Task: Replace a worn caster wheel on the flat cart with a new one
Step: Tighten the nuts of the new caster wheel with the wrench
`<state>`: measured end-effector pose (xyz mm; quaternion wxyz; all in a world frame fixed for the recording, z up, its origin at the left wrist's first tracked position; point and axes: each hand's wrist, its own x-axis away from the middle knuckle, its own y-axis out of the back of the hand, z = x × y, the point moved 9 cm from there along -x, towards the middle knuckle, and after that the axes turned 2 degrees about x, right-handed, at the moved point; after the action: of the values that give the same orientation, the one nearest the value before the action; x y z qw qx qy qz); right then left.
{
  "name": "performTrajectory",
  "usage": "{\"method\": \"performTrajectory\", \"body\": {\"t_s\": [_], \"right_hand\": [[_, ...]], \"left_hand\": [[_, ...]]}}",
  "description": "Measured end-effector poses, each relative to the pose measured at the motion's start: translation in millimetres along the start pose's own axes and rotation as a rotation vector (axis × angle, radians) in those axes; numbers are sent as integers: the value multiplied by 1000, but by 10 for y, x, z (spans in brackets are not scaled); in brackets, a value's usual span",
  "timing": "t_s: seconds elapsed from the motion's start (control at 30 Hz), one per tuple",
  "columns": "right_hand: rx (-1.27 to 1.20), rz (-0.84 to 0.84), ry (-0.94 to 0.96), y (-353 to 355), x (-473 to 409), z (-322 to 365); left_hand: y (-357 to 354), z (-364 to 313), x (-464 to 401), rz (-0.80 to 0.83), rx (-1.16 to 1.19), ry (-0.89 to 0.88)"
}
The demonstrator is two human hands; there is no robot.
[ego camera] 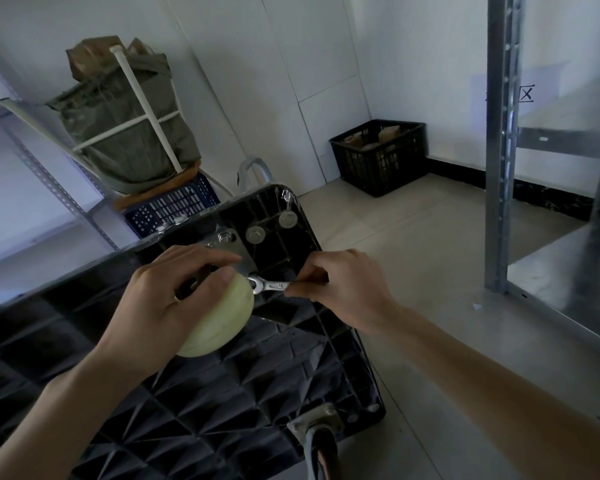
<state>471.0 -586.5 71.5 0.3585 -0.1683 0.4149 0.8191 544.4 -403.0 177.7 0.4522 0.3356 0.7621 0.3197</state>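
Note:
The black flat cart (243, 393) lies upside down, its ribbed underside facing me. A pale cream caster wheel (222, 317) sits on a metal mounting plate (227, 242) near the cart's far corner. My left hand (174, 292) grips the top of this wheel. My right hand (340, 289) pinches the handle of a small silver wrench (269, 285). The wrench's ring end sits on a fastener at the plate's near corner, right beside the wheel. A second, darker caster (321, 441) stands at the cart's near right corner.
A black crate (381, 157) stands in the far corner on the tiled floor. Metal shelving (503, 161) rises at the right. At the left, a blue crate (174, 207) carries a green sack (125, 123) with a white frame leaning on it. The cart's folded handle (253, 171) shows behind.

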Motion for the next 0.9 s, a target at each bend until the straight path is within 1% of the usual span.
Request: {"method": "performTrajectory", "body": {"t_s": [0.07,0.13,0.27,0.33,0.5,0.8,0.9], "right_hand": [[-76,61,-31,-75,102,-22],[-42,88,-12,-109,172,-7],[27,-29,-10,57,96,7],[83,-55,18,147,7,67],[263,74,124,305,-277,323],[599,157,373,468,-720,937],[656,197,409,437,-794,1064]], "left_hand": [[-6,-3,5,5,6,0],[-6,3,7,8,6,4],[-1,22,5,8,11,14],[-4,23,11,4,14,16],[-9,46,5,0,25,21],[-19,38,7,-3,42,15],[-22,36,4,-10,60,10]]}}
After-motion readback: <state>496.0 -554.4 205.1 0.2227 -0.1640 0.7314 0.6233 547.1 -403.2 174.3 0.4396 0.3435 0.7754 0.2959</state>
